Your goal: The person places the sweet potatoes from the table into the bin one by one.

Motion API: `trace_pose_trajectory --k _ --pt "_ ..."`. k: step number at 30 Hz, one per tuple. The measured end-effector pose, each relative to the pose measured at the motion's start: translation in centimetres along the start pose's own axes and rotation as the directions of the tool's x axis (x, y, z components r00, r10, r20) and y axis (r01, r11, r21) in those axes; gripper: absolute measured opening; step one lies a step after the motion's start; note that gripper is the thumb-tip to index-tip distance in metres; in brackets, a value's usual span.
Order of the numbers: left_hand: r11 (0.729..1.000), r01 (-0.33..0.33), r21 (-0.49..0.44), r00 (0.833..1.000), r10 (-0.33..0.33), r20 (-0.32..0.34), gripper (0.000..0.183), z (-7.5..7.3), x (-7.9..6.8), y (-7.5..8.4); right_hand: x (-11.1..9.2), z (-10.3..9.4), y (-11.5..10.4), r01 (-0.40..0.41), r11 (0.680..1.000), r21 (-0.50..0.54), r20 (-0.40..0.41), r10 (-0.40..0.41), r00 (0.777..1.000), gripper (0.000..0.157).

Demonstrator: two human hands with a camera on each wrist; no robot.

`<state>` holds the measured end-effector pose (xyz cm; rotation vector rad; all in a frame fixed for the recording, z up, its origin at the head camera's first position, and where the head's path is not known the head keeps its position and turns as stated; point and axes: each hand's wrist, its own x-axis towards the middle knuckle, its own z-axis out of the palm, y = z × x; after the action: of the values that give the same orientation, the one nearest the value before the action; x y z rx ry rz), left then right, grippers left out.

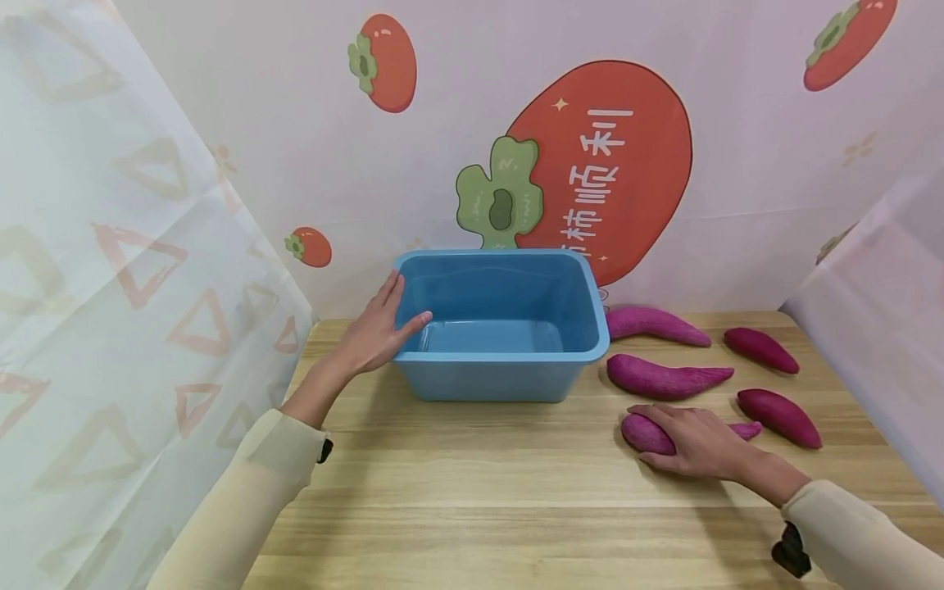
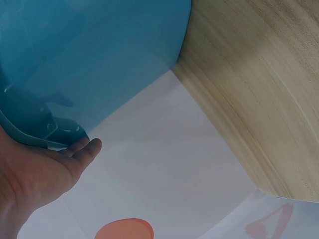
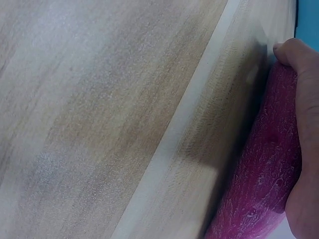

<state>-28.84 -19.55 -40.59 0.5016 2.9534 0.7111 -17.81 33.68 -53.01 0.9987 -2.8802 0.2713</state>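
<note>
A blue plastic basin [image 1: 490, 378] stands on the table against the back wall, with nothing visible inside it. My left hand [image 1: 374, 328] holds its left rim, thumb over the inside and fingers along the outer side. In the left wrist view the left hand [image 2: 45, 174] lies against the edge of the basin [image 2: 109, 55]. To the right of the basin, my right hand [image 1: 693, 442] grips a purple sweet potato [image 1: 646, 433] from above, and the tapered end sticks out past the hand. The right wrist view shows the sweet potato [image 3: 264, 154] along the palm, close to the tabletop.
Two long purple sweet potatoes, one behind [image 1: 656, 324] and one nearer [image 1: 664, 378], lie right of the basin. Further right are two smaller, darker ones, one behind [image 1: 761, 350] and one in front [image 1: 779, 417]. Printed sheeting [image 1: 243, 164] walls the wooden table [image 1: 472, 492] at the back and sides.
</note>
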Motion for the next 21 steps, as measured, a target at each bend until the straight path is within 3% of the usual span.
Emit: trace_pose_trajectory --k 9,21 --pt "1.000 0.000 0.000 1.000 0.000 -0.001 0.104 0.0 0.0 0.0 0.0 0.0 0.2 0.017 1.000 0.004 -0.012 -0.017 1.000 0.067" --pt "1.000 -0.002 -0.012 1.000 0.002 -0.009 0.106 0.2 0.1 -0.2 0.3 -2.1 -0.9 -0.006 0.999 0.033 -0.001 0.006 1.000 0.066"
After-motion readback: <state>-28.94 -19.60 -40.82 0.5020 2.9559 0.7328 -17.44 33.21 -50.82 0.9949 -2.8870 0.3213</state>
